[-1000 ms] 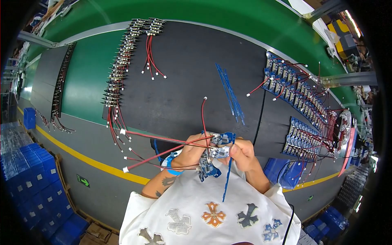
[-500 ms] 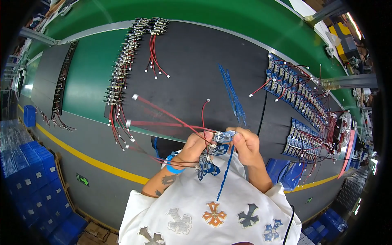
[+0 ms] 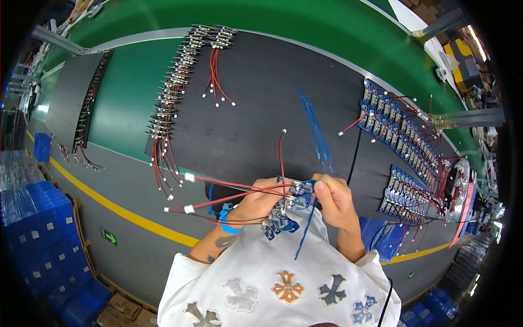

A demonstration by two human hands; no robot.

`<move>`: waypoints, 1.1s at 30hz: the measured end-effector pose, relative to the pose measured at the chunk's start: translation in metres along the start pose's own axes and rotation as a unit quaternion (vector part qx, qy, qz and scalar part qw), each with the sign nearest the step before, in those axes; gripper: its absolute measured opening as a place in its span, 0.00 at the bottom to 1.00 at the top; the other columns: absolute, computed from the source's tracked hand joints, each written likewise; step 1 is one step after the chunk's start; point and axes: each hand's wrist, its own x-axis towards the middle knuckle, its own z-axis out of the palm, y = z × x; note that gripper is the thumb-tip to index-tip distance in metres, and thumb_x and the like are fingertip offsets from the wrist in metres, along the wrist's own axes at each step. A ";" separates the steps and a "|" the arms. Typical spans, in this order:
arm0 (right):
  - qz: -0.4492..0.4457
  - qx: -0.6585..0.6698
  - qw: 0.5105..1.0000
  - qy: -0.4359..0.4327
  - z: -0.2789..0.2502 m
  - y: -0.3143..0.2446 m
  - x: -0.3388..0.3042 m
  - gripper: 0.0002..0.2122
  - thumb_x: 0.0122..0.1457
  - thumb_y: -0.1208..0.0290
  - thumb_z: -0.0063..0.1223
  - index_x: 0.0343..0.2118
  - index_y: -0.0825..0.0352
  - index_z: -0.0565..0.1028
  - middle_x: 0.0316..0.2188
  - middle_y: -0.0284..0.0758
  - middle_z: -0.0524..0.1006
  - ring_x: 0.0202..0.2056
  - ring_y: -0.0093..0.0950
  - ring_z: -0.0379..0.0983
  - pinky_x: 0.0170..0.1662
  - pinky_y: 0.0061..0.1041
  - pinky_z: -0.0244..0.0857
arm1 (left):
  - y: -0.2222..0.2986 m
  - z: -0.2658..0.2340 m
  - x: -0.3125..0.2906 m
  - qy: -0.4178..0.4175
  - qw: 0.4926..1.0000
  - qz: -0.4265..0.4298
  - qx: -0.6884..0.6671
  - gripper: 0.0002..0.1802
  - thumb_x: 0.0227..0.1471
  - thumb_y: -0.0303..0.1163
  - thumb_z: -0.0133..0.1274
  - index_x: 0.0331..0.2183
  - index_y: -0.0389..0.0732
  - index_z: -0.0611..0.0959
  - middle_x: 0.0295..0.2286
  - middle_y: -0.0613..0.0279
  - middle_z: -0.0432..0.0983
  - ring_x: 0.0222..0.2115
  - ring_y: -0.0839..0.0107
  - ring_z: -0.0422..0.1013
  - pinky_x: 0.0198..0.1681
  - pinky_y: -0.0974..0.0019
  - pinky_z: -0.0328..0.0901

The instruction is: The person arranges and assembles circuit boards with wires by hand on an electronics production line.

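In front of my chest, my left hand [image 3: 259, 200] is closed round a bunch of small blue circuit boards [image 3: 280, 222] with red and black wires. The wires trail left over my wrist and end in white plugs [image 3: 189, 209]; one wire stands upward. My right hand [image 3: 335, 199] pinches a thin blue strip [image 3: 306, 231] that hangs down below the fingers. Its thumb and fingertip also meet the right end of the topmost board [image 3: 301, 187]. Whether strip and board are joined there, I cannot tell.
Several loose blue strips [image 3: 315, 131] lie on the black mat [image 3: 256, 82]. Rows of wired boards [image 3: 400, 128] fill its right side. A line of boards on edge [image 3: 177, 82] runs along its left. Stacked blue crates [image 3: 41, 229] stand on the floor at left.
The wires that were swinging up and left have dropped lower over my left wrist. Boards and strip have shifted slightly right with my hands. Both grips remain closed.
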 end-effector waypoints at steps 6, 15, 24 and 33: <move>-0.008 0.077 0.997 -0.025 0.002 0.006 -0.005 0.14 0.66 0.72 0.40 0.23 0.71 0.66 0.18 0.35 0.70 0.17 0.23 0.66 0.21 0.23 0.58 | -0.005 0.005 -0.001 -0.039 0.994 0.005 -0.106 0.11 0.61 0.31 0.45 0.36 0.35 0.79 0.26 0.70 0.72 0.29 0.84 0.65 0.31 0.77 0.61; -0.066 0.227 0.971 0.044 0.001 0.026 0.004 0.17 0.66 0.67 0.41 0.21 0.70 0.67 0.18 0.36 0.71 0.21 0.26 0.66 0.25 0.25 0.59 | -0.012 0.010 0.000 -0.016 0.961 -0.069 -0.267 0.22 0.59 0.48 0.46 0.33 0.35 0.76 0.15 0.58 0.71 0.11 0.70 0.67 0.13 0.70 0.61; 0.053 -0.356 0.899 0.250 -0.055 0.029 0.025 0.09 0.55 0.71 0.58 0.31 0.74 0.78 0.15 0.37 0.71 0.17 0.22 0.66 0.22 0.23 0.57 | -0.003 0.011 0.019 0.190 0.975 0.003 -0.118 0.20 0.63 0.46 0.40 0.29 0.41 0.74 0.16 0.68 0.68 0.15 0.81 0.64 0.18 0.75 0.60; 0.028 0.073 0.984 0.157 0.055 0.010 0.015 0.27 0.52 0.77 0.60 0.55 0.72 0.66 0.42 0.39 0.74 0.41 0.23 0.71 0.40 0.21 0.66 | 0.002 0.033 0.051 0.347 0.921 0.086 -0.157 0.21 0.65 0.42 0.38 0.34 0.35 0.78 0.29 0.68 0.74 0.28 0.82 0.66 0.30 0.75 0.63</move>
